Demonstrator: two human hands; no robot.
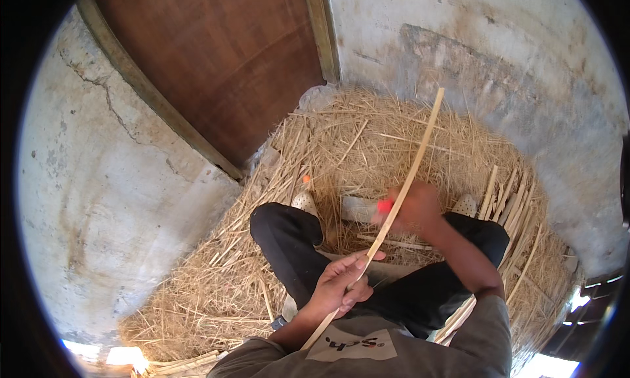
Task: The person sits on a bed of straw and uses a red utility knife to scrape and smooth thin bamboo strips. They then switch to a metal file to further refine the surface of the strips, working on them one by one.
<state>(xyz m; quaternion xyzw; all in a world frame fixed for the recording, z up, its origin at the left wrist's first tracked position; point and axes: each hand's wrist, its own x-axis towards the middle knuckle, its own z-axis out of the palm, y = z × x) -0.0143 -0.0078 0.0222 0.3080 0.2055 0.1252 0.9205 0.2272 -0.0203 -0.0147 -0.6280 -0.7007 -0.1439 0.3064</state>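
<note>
A long, thin, pale bamboo strip (420, 148) slants up and away to the right from my lap. My left hand (344, 283) is closed round its lower part, with the near end passing by my shirt. Just beyond it, my right hand (417, 210) is a closed fist beside the strip's middle, slightly smeared by motion. From that fist sticks a bright red object (384, 206); the rest of it is hidden in my fingers, so its kind is unclear. Whether the fist touches the strip cannot be made out.
Straw-like shavings (394, 115) cover the floor round my bent legs. A pale block (357, 209) lies between my feet. Several split strips (515, 201) are bundled at the right. A small orange thing (306, 179) sits by my left shoe. A brown door (210, 56) and stained walls (485, 43) enclose the corner.
</note>
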